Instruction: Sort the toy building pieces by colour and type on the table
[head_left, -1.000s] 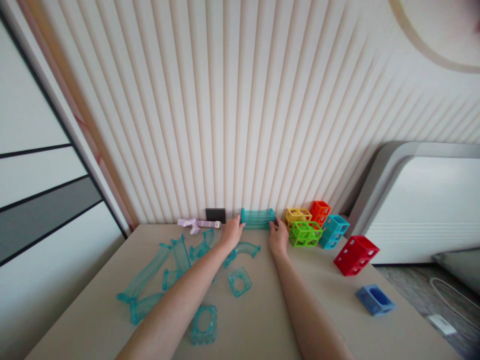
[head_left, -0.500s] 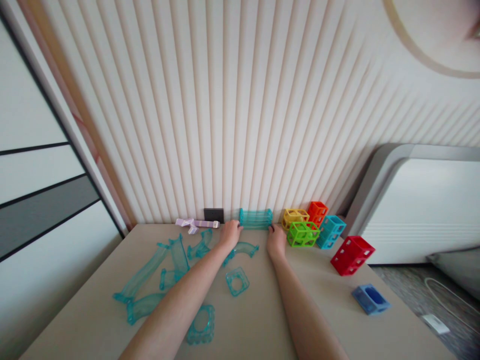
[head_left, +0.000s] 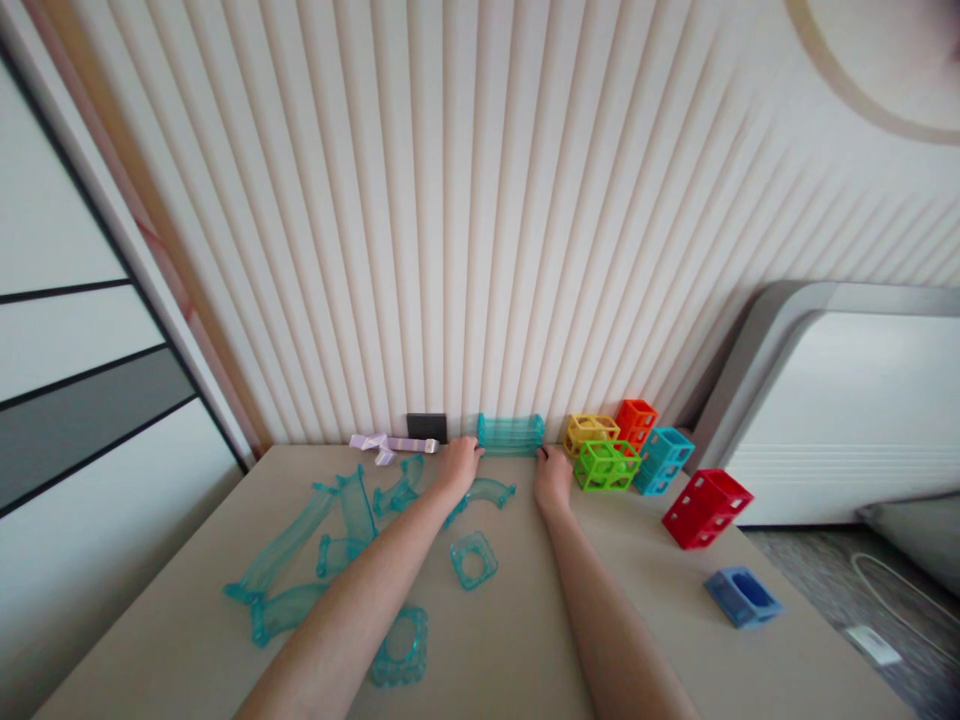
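Observation:
A stack of clear teal track pieces (head_left: 511, 436) stands against the ribbed wall at the table's back edge. My left hand (head_left: 459, 468) grips its left end, fingers closed at the lower corner. At the opposite end, my right hand (head_left: 553, 478) has its fingers closed on the lower right corner. Just below my left hand lies a curved teal track piece (head_left: 489, 490), partly hidden by the wrist. A square teal piece with a round hole (head_left: 473, 561) lies flat between my forearms. Close to my right hand is a green open-frame block (head_left: 606, 466).
Yellow (head_left: 589, 432), orange (head_left: 636, 424), blue (head_left: 664, 460) and red (head_left: 706, 508) blocks stand at right, with a darker blue block (head_left: 744, 598) nearer the edge. More teal tracks (head_left: 289, 545) and a square teal piece (head_left: 401, 650) lie left. A purple ribbon strip (head_left: 394, 445) sits by a black wall socket (head_left: 427, 428).
Both hands stay at the ends of the teal stack. Only a very slight shift of the whole view shows.

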